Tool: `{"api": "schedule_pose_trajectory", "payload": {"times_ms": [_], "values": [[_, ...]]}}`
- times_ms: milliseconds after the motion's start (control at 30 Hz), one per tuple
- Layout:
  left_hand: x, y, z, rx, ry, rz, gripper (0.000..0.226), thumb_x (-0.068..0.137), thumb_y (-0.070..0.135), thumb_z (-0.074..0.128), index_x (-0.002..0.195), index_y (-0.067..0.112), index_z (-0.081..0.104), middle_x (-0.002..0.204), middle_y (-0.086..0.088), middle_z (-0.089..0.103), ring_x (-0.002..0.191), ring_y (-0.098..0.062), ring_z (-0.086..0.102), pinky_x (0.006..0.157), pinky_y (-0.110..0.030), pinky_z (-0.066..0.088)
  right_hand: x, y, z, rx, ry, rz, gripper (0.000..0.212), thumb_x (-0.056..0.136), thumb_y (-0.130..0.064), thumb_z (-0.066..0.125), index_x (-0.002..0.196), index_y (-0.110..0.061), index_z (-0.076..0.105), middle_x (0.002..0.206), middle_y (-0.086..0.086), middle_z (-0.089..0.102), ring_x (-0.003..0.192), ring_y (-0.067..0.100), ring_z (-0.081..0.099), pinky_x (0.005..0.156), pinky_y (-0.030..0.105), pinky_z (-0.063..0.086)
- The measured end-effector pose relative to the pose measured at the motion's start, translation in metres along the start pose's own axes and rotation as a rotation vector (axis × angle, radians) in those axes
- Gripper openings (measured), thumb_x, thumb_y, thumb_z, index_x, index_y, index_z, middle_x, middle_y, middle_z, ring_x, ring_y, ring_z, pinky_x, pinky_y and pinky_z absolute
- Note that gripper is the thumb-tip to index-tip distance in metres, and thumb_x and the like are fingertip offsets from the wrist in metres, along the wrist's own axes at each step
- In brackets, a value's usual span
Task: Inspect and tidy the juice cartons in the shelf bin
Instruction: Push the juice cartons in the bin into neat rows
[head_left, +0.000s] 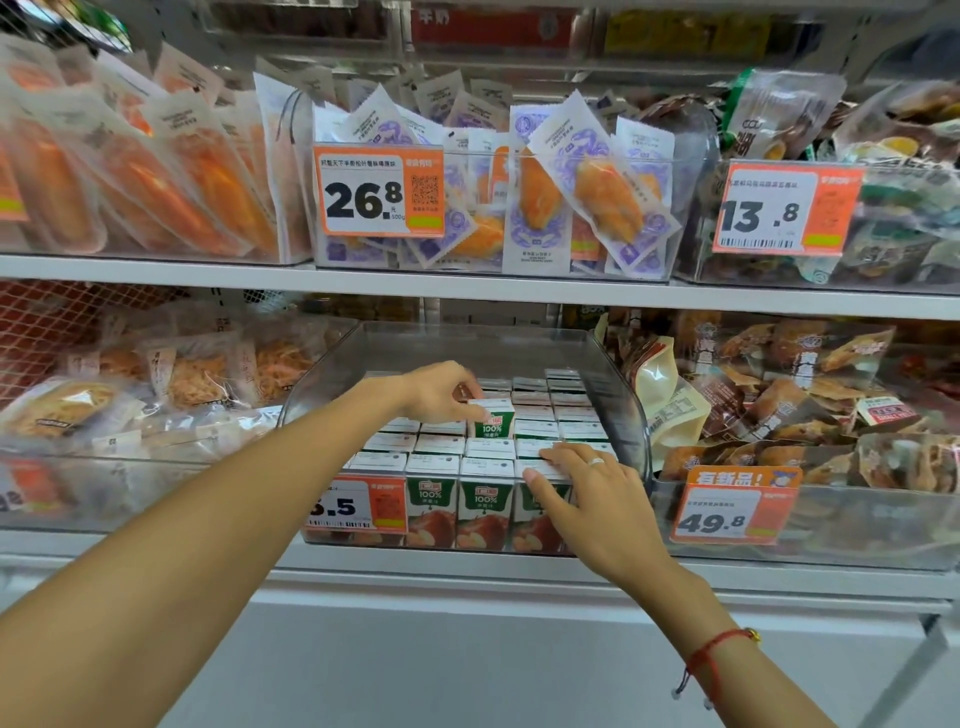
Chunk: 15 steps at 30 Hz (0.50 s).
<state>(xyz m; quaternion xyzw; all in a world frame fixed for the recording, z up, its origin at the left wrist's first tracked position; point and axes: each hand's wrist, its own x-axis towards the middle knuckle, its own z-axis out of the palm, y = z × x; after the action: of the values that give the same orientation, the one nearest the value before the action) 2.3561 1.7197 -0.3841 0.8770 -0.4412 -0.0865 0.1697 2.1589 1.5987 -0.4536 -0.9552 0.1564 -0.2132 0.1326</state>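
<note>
A clear plastic bin (631, 415) on the lower shelf holds several rows of small green-and-white apple juice cartons (436, 444), upright with white tops showing. One carton (492, 422) stands raised above its neighbours in the middle of the bin. My left hand (436, 392) grips the top of that raised carton. My right hand (582, 486), with a ring on it, rests flat with fingers spread on the tops of the front-right cartons. The front-row cartons (480, 512) show their apple picture through the bin's front wall.
An orange price tag (358, 506) hangs on the bin's front left. Bins of bagged snacks stand to the left (156, 415) and right (805, 415). The upper shelf (467, 283) with more packet bins (493, 208) overhangs close above the carton bin.
</note>
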Motion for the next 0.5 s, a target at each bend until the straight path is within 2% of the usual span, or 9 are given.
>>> {"api": "schedule_pose_trajectory", "payload": {"times_ms": [133,233,333,400,500], "values": [[-0.007,0.0,0.008,-0.113,0.169,-0.017,0.046,0.094,0.038,0.062,0.129,0.01,0.053,0.13,-0.01,0.059,0.116,-0.023,0.058,0.095,-0.038,0.05,0.0,0.001,-0.001,-0.004,0.001,-0.008,0.051,0.097,-0.056,0.036,0.135,-0.027,0.053,0.14,-0.009,0.052,0.128,0.014,0.044,0.105,0.032,0.028],[-0.019,0.001,0.013,-0.198,0.338,0.031,0.037,0.094,0.032,0.062,0.124,0.012,0.055,0.124,-0.008,0.063,0.106,-0.018,0.06,0.088,-0.036,0.053,0.0,0.001,0.0,-0.004,0.012,-0.021,0.049,0.097,-0.056,0.037,0.133,-0.027,0.054,0.138,-0.009,0.053,0.127,0.014,0.045,0.104,0.032,0.029],[-0.034,0.007,0.02,-0.389,0.536,0.06,0.026,0.097,0.024,0.059,0.12,0.013,0.052,0.114,0.001,0.062,0.102,-0.011,0.057,0.083,-0.031,0.054,0.0,0.001,0.0,0.001,0.021,-0.023,0.049,0.097,-0.055,0.037,0.133,-0.027,0.054,0.138,-0.009,0.053,0.127,0.014,0.045,0.103,0.031,0.028],[-0.047,0.015,0.022,-0.553,0.652,0.045,0.02,0.098,0.021,0.056,0.117,0.015,0.051,0.105,0.007,0.058,0.096,-0.006,0.056,0.076,-0.024,0.054,-0.001,0.0,-0.001,-0.002,0.017,-0.026,0.049,0.097,-0.054,0.038,0.134,-0.026,0.053,0.139,-0.008,0.053,0.128,0.015,0.045,0.104,0.031,0.028],[-0.074,0.027,0.022,-0.877,0.731,-0.041,0.016,0.1,0.019,0.053,0.115,0.014,0.051,0.109,-0.003,0.059,0.093,-0.009,0.06,0.073,-0.025,0.057,-0.006,-0.008,-0.007,0.087,0.074,-0.038,0.044,0.099,-0.046,0.044,0.137,-0.025,0.051,0.139,-0.005,0.054,0.131,0.015,0.043,0.107,0.033,0.03]]}}
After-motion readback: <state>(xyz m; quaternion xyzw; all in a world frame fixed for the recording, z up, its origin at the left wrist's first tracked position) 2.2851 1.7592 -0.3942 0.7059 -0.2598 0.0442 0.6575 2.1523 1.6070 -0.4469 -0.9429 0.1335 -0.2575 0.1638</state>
